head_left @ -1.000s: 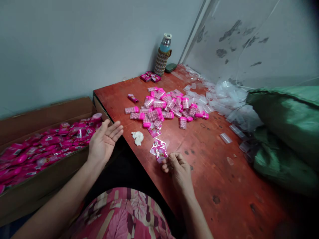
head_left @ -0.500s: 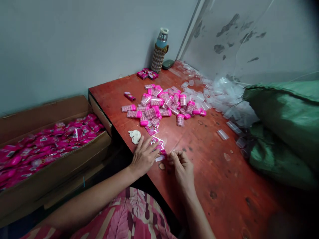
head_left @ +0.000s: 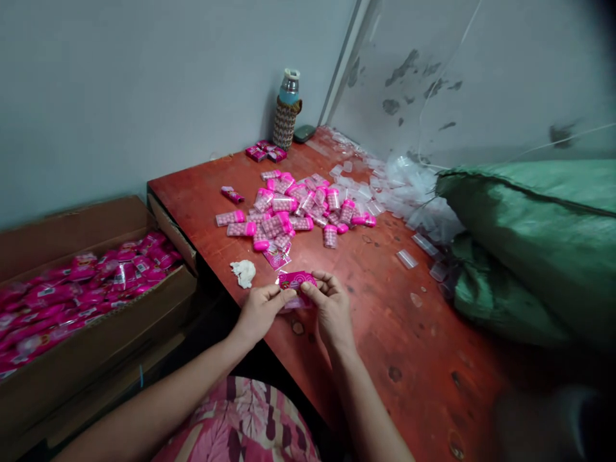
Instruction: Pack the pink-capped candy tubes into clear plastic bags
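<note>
Between my two hands, just above the near edge of the red table, is a pink printed card (head_left: 297, 280). My left hand (head_left: 262, 310) pinches its left side with thumb and fingers. On its right side, my right hand (head_left: 332, 308) grips it with the thumb on top. Another pink printed piece (head_left: 278, 258) lies behind the card, partly under a pile of clear tubes with pink caps and small pink balls (head_left: 283, 204). A white crumpled lump (head_left: 243, 273) rests left of the card.
An open cardboard box (head_left: 139, 314) of pink packets stands at the left. Clear plastic pieces (head_left: 399, 186) and a green sack (head_left: 520, 256) occupy the right. Small pink boxes (head_left: 265, 151) and a bottle in a knitted cover (head_left: 287, 112) stand at the back.
My hands have come together and the pink card is now lifted between them; before, my left hand lay spread over it. The view has shifted, so the table appears further left.
</note>
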Available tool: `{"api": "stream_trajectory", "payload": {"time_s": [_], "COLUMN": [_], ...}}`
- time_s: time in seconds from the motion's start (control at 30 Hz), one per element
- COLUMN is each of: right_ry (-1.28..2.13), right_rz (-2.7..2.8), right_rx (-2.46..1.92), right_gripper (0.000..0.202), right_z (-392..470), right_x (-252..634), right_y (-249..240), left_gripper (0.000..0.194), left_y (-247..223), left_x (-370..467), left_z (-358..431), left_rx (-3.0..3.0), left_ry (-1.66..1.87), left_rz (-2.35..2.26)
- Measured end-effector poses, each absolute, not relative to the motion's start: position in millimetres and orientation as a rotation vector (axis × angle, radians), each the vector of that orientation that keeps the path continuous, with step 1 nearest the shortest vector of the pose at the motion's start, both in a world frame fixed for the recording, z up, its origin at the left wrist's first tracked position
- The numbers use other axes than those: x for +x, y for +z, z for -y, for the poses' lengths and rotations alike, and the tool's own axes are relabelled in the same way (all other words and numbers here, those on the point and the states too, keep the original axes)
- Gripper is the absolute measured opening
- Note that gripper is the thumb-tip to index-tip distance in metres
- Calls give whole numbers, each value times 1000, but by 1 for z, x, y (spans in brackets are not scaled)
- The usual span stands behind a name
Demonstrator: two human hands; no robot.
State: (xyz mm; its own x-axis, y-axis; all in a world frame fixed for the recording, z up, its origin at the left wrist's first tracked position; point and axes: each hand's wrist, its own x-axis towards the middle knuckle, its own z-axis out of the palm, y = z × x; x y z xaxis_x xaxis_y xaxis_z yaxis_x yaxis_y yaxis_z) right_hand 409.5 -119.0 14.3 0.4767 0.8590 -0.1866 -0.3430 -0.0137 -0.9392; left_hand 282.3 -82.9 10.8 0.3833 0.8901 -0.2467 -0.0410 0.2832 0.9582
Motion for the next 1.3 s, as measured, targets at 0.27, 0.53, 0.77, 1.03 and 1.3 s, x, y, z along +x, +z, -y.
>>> {"api": "stream_trajectory", "payload": {"time_s": [0.27,0.53,0.77,1.03,1.3], "right_ry": [766,24,171,926,1214], "right_rz": [925,1403,1408,1227,879], "right_rx": [-1685,-2295,-2665,-1906,-1564], "right_gripper": [27,40,34,35,27], "right_z": [120,59,13,105,162], "right_x": [414,469,494,444,367], "right_y": [3,32,30,29,18], "left_gripper": [25,22,13,3,5], "left_y": [7,8,20,11,19], "left_x": [265,262,258,261,276], "left_z": [67,67,61,55,62], "left_rx": [738,656,387,133,15], "left_ry": [874,890,821,831,893], "left_rz": [-1022,-1055,-1002,-933,-805]}}
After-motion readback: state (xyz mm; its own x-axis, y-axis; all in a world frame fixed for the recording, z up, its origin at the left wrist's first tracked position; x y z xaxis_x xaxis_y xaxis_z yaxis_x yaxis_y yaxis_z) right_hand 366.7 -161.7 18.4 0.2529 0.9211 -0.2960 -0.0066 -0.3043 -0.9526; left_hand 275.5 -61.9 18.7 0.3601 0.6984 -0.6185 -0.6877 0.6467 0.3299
